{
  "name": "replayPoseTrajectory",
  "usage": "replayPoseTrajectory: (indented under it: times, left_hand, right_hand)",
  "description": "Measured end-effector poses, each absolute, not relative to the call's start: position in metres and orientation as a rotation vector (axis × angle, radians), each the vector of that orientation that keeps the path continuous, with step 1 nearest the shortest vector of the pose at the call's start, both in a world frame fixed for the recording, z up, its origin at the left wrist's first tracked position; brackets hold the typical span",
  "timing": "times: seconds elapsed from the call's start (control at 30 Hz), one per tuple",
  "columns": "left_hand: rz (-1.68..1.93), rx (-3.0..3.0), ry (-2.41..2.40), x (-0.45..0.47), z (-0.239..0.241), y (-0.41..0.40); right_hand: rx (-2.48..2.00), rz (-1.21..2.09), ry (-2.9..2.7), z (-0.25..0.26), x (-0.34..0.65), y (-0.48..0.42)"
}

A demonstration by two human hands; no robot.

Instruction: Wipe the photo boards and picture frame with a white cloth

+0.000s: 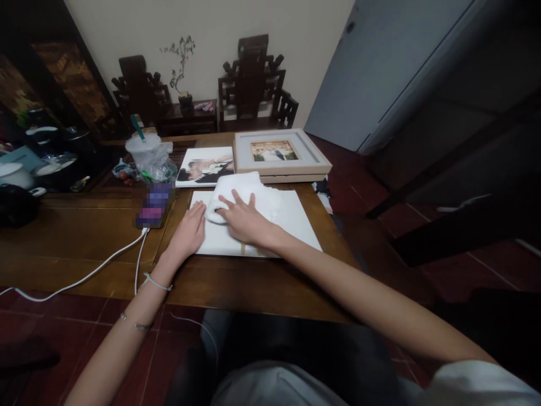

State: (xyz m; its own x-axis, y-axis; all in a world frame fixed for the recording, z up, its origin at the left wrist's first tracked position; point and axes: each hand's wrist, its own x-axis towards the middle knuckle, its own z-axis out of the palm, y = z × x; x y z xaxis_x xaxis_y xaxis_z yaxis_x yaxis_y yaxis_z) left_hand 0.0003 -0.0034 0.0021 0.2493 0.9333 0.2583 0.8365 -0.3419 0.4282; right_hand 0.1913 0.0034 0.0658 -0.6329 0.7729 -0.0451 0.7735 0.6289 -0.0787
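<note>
A white board (291, 225) lies flat on the wooden table near its front edge. On its upper part rests a folded white cloth (240, 183). My right hand (245, 220) presses down on this cloth from above, fingers spread; the thumb side sits by a dark fold in it. Flat against the board's left edge is my left hand (191, 228), its fingers stretched out and holding nothing. Brownish marks show along the near edge of the board, below my right hand.
Behind the board are a photo print (207, 166) and a framed picture (283, 155) on a box. A phone (155, 206) with a white cable (105, 260) lies to the left, near a cup (141, 148) and a plastic bag (158, 163). The wooden table (253, 287) ends close to my body.
</note>
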Motion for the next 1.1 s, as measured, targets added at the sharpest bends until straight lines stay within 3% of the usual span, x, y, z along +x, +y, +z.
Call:
replayPoseTrajectory:
  times: [0.23,0.43,0.57,0.77,0.9,1.1]
  left_hand:
    - [0.713,2.310,1.683,0.002,0.003,-0.004]
    - [0.705,2.332,1.647,0.000,0.004,-0.005]
    - [0.701,2.344,1.644,-0.002,0.003,-0.004]
    - [0.755,2.285,1.687,0.003,0.007,-0.005]
    - [0.981,2.116,1.736,0.004,0.011,-0.006]
    - [1.303,1.757,1.674,-0.001,0.009,0.001]
  right_hand:
    - [1.172,0.001,2.918,0.053,0.202,-0.062]
    - [0.898,-0.400,2.905,0.079,0.222,-0.100]
    - [1.000,-0.541,2.924,0.084,0.233,-0.075]
    - [1.300,-0.304,2.887,0.069,0.220,-0.021]
    - [1.427,-0.106,2.859,0.063,0.188,-0.003]
    - [1.141,-0.043,2.951,0.056,0.159,-0.019]
